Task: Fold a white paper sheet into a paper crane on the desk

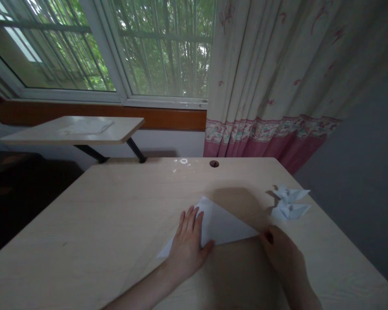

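Note:
A white sheet of paper (221, 224), folded into a triangle, lies on the pale wooden table (100, 224). My left hand (187, 245) lies flat on the paper's left part, fingers stretched out and together. My right hand (282, 254) rests at the paper's right corner, its thumb with a dark nail pressing the tip of the fold; its other fingers are curled and mostly hidden.
Two small folded white paper figures (290, 202) sit near the table's right edge. A round cable hole (214, 163) is at the table's far edge. Behind stand a small side desk (80, 129), a window and a flowered curtain (277, 86).

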Action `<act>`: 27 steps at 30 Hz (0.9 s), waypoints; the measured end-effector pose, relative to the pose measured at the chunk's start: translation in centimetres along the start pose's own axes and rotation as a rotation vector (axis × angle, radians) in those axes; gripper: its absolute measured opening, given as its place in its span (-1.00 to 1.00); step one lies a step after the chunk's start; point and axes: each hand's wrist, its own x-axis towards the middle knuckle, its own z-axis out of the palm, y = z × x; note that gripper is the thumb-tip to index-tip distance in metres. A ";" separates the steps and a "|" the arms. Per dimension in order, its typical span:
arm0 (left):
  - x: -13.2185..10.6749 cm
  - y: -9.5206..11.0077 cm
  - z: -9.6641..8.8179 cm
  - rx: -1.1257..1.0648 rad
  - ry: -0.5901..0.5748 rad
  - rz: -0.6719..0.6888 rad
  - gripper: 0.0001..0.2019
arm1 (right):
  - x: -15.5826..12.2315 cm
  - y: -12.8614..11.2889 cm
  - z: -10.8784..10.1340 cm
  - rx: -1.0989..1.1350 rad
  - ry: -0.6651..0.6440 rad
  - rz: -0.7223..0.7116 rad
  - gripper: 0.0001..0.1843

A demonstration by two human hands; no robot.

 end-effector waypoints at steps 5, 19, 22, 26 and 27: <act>-0.2 -0.2 0.2 0.037 -0.041 0.022 -0.29 | -1.0 -2.5 1.1 0.037 0.244 -0.239 -0.70; -0.2 -0.4 0.5 -0.038 -0.071 -0.042 -0.21 | -2.0 -6.0 4.3 -0.022 0.479 -0.457 -0.66; -0.1 -0.5 0.5 -0.045 -0.067 -0.047 -0.21 | -2.0 -5.9 5.3 -0.056 0.418 -0.436 -0.60; 0.1 -0.4 0.5 -0.058 -0.041 -0.041 -0.18 | -2.1 -5.4 6.3 -0.066 0.364 -0.411 -0.49; 0.1 -0.4 0.4 -0.061 -0.028 -0.037 -0.17 | -2.1 -5.3 6.4 -0.066 0.357 -0.403 -0.47</act>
